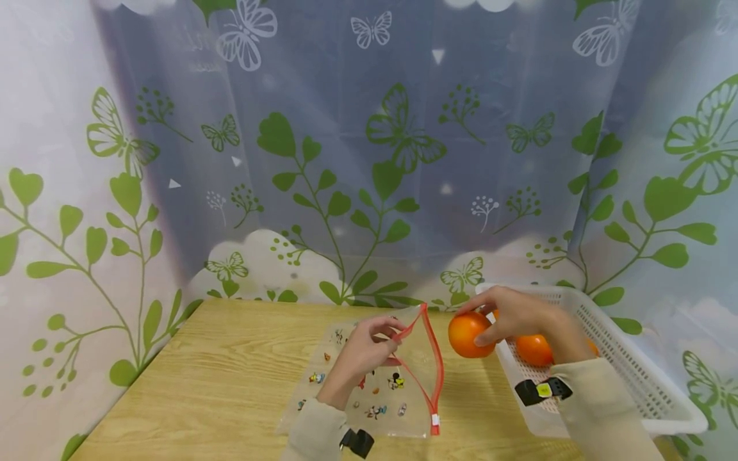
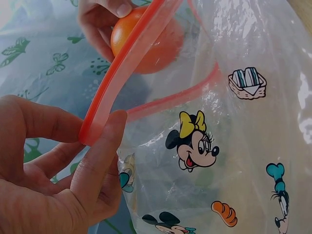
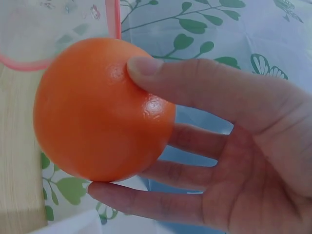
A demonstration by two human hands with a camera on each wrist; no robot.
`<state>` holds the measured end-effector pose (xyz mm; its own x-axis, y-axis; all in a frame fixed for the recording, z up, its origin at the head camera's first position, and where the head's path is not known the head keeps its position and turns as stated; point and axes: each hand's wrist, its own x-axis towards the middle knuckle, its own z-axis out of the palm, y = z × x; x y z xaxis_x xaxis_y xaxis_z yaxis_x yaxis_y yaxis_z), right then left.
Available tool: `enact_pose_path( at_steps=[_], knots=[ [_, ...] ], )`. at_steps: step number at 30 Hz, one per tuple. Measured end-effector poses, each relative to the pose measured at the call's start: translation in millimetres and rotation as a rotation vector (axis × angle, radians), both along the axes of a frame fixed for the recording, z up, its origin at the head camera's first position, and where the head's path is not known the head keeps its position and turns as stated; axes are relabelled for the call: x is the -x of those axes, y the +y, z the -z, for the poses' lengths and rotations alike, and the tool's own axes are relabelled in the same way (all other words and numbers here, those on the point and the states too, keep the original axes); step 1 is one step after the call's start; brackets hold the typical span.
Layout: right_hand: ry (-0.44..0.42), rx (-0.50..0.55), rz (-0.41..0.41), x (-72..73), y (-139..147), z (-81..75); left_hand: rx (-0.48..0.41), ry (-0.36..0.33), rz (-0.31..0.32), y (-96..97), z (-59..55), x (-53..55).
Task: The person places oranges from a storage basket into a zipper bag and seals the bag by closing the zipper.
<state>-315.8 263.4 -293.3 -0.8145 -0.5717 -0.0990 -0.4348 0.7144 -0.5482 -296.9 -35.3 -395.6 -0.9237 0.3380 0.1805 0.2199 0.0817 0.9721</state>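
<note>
A clear zip bag (image 1: pixel 377 390) with cartoon prints and a red zip edge lies on the table, its mouth spread apart. My left hand (image 1: pixel 364 349) pinches the red edge on the near-left side of the mouth; the left wrist view shows thumb and finger (image 2: pixel 105 151) on that strip. My right hand (image 1: pixel 513 317) holds an orange (image 1: pixel 469 334) just right of the bag's mouth, outside it. In the right wrist view the thumb lies on top of the orange (image 3: pixel 102 112) and the fingers are curled round its far side.
A white plastic basket (image 1: pixel 651 390) stands at the right of the wooden table (image 1: pixel 190 378), with more oranges (image 1: pixel 534 350) inside, partly hidden by my right arm. A curtain (image 1: pixel 346 160) printed with leaves and butterflies hangs behind and at both sides.
</note>
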Motion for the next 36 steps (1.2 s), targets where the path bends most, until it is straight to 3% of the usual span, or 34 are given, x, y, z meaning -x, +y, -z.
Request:
enact_pose_path(
  at_steps=[10, 18, 27, 36],
  knots=[
    [0.073, 0.011, -0.093, -0.3, -15, 6.9, 0.001, -0.001, 0.002, 0.0, -0.7, 1.3],
    [0.074, 0.008, -0.087, -2.6, -27, 12.4, -0.002, 0.000, 0.008, 0.3, 0.2, 1.1],
    [0.024, 0.037, -0.137, 0.1, -40, 21.7, -0.007, -0.002, 0.010, -1.0, 0.5, 1.0],
    [0.057, 0.033, -0.152, 1.6, -51, 29.5, -0.012, -0.007, -0.001, -0.9, -0.4, 0.7]
  ],
)
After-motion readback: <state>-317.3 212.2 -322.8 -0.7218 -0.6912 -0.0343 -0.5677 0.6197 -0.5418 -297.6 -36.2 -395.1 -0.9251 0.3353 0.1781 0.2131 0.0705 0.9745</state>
